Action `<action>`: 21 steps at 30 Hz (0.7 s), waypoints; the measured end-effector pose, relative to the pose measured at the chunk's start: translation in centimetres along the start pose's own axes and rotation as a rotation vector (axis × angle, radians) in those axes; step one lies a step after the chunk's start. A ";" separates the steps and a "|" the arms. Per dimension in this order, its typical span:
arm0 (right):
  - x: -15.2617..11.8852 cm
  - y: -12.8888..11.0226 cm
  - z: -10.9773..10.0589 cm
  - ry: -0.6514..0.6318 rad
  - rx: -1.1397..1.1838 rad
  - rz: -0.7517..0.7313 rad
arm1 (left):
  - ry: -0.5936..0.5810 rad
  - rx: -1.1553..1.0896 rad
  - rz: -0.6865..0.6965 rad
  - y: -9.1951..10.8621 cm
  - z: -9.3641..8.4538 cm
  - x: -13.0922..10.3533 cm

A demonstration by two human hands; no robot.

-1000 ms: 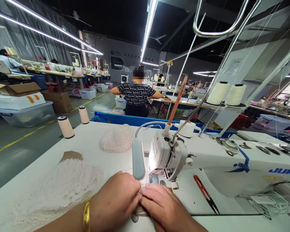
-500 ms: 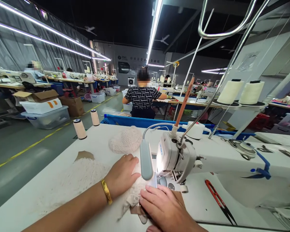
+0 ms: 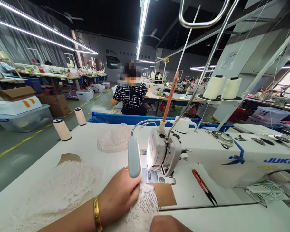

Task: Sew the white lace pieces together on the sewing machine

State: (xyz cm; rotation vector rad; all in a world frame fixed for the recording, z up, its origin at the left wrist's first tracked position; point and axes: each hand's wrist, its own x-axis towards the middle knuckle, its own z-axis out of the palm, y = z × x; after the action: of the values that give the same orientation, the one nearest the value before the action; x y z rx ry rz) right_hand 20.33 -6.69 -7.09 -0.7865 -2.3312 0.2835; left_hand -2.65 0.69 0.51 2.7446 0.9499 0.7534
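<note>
We keep bent left hand [image 3: 120, 193] on cream openwork lace cloth [image 3: 146, 203], which touches flat brown card piece [image 3: 165, 195]; right hand [image 3: 168, 224] near cloth. Both grips, we cannot tell.

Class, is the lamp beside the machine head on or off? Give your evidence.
On: the lamp shows a bright edge, and the side of the machine head facing it glares white.

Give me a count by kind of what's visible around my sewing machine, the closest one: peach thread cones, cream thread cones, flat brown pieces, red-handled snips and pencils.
Peach thread cones: 2
Cream thread cones: 2
Flat brown pieces: 2
Red-handled snips: 1
Pencils: 1
Total: 8
</note>
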 end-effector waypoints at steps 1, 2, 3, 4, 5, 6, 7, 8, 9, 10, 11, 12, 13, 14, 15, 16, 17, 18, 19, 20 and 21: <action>0.1 0.0 -0.7 0.023 -0.005 0.037 | 0.016 -0.012 -0.002 0.1 0.0 0.0; 0.2 0.0 -1.3 0.059 -0.015 0.085 | 0.040 -0.025 -0.005 0.2 0.0 0.0; 0.4 0.0 -1.8 0.118 -0.036 0.160 | 0.061 -0.039 -0.002 0.3 -0.1 -0.1; 0.7 0.0 -2.2 0.199 -0.063 0.254 | 0.072 -0.056 0.006 0.4 -0.1 -0.1; 1.0 0.0 -2.4 0.254 -0.071 0.314 | 0.077 -0.077 0.017 0.5 -0.2 -0.1; 1.3 -0.1 -2.5 0.278 -0.060 0.368 | 0.074 -0.100 0.025 0.6 -0.1 -0.1; 1.6 -0.1 -2.6 0.267 -0.031 0.397 | 0.066 -0.125 0.031 0.6 -0.1 -0.2; 1.9 -0.2 -2.6 0.231 0.006 0.402 | 0.060 -0.149 0.036 0.7 0.0 -0.2; 2.2 -0.3 -2.6 0.193 0.037 0.400 | 0.057 -0.168 0.041 0.7 0.1 -0.3; 2.4 -0.4 -2.6 0.172 0.050 0.396 | 0.058 -0.179 0.052 0.7 0.2 -0.3; 2.5 -0.5 -2.6 0.171 0.047 0.385 | 0.062 -0.182 0.074 0.8 0.3 -0.4; 2.6 -0.6 -2.6 0.190 0.033 0.367 | 0.066 -0.179 0.100 0.8 0.4 -0.4; 2.6 -0.6 -2.6 0.213 0.019 0.348 | 0.071 -0.173 0.131 0.9 0.5 -0.3; 2.7 -0.7 -2.6 0.234 0.007 0.333 | 0.080 -0.169 0.161 1.0 0.5 -0.3; 2.7 -0.7 -2.5 0.251 -0.006 0.320 | 0.096 -0.167 0.188 1.2 0.5 -0.2; 2.7 -0.7 -2.5 0.262 -0.021 0.308 | 0.120 -0.169 0.209 1.3 0.6 -0.1; 2.7 -0.7 -2.5 0.270 -0.039 0.295 | 0.146 -0.173 0.223 1.4 0.6 0.0; 2.7 -0.7 -2.4 0.277 -0.058 0.283 | 0.170 -0.177 0.232 1.5 0.6 0.1; 2.7 -0.7 -2.4 0.279 -0.077 0.270 | 0.191 -0.178 0.236 1.5 0.6 0.2; 2.7 -0.6 -2.3 0.278 -0.092 0.254 | 0.202 -0.177 0.235 1.5 0.7 0.2; 2.7 -0.6 -2.3 0.277 -0.105 0.239 | 0.206 -0.176 0.231 1.5 0.7 0.2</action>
State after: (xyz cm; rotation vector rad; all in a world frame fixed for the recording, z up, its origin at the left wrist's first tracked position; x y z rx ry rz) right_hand 19.93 -5.56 -3.74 -1.0865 -2.0070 0.1442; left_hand -1.32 -0.38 0.42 2.6868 0.5694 1.1178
